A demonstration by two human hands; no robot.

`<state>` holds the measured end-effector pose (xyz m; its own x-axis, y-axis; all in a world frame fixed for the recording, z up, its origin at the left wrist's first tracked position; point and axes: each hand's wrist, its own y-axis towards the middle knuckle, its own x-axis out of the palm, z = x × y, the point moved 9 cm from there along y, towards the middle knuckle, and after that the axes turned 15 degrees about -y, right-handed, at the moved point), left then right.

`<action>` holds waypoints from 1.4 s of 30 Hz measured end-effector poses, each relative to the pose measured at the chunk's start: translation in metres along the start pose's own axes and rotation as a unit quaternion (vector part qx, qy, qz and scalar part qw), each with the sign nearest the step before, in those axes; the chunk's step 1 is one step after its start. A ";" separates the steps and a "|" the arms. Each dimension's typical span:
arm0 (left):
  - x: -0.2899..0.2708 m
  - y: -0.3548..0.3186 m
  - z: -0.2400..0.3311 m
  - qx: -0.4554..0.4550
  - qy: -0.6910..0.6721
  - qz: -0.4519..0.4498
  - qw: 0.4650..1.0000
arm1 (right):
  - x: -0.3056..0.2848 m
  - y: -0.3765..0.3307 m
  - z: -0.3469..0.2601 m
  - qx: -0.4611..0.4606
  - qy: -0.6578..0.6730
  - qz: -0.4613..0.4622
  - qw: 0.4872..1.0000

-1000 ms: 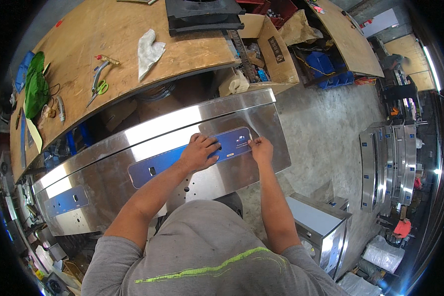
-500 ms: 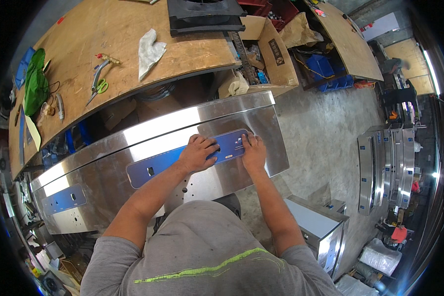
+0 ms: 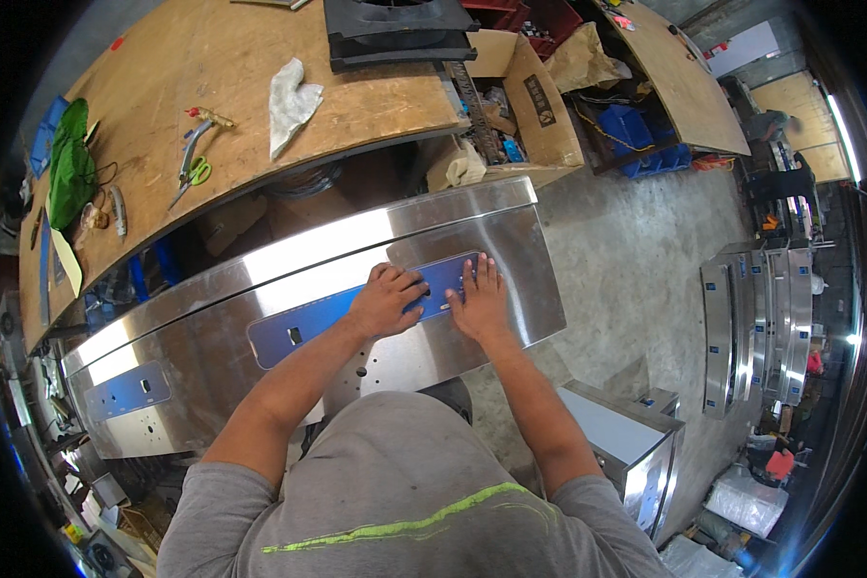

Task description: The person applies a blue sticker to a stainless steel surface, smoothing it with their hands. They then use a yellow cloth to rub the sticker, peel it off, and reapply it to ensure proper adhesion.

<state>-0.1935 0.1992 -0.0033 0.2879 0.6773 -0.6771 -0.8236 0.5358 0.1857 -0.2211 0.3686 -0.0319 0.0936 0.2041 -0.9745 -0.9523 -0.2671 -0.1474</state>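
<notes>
A person in a grey T-shirt leaned over a long stainless-steel panel [image 3: 530, 265], both bare hands set on a blue label strip [image 3: 324, 318] that lay on it. The step in hand appeared to be pressing and smoothing that strip flat against the metal. The strip ran at a slant, its right end near the panel's right edge and its left end, with a square cutout, out beyond the left forearm. The left hand [image 3: 387, 300] lay palm down across the strip, right of its middle, open but with fingers bent, a dark hole by the fingertips; I could see nothing gripped in it. The right hand [image 3: 482, 303] was open too, fingers straight and close together, thumb spread toward the left hand, covering most of the strip's right end. So the strip was directly beneath both hands, touching them. The next move, I judged, called for even pressure out to the strip's right corners, with the left hand holding it steady. A smaller blue label [image 3: 127, 391] sat near the panel's left end. Past the panel's far edge stood a plywood workbench [image 3: 231, 58], with a white cloth [image 3: 294, 106] and green-handled scissors [image 3: 198, 171] toward its near edge.
</notes>
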 end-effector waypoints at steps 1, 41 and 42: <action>0.001 0.000 -0.001 -0.004 0.003 -0.003 1.000 | 0.001 -0.002 -0.008 0.001 0.006 -0.005 1.000; -0.093 -0.272 -0.058 -0.412 0.120 0.055 0.901 | 0.010 -0.005 -0.040 0.013 -0.021 -0.054 0.998; -0.095 -0.276 -0.059 -0.414 0.123 0.058 0.900 | 0.010 -0.005 -0.039 0.016 -0.022 -0.057 0.998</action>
<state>-0.0220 -0.0428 -0.0320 0.1440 0.5169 -0.8438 -0.9525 -0.1588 -0.2599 -0.2042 0.3347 -0.0473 0.1905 0.2728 -0.9430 -0.9448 -0.2098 -0.2515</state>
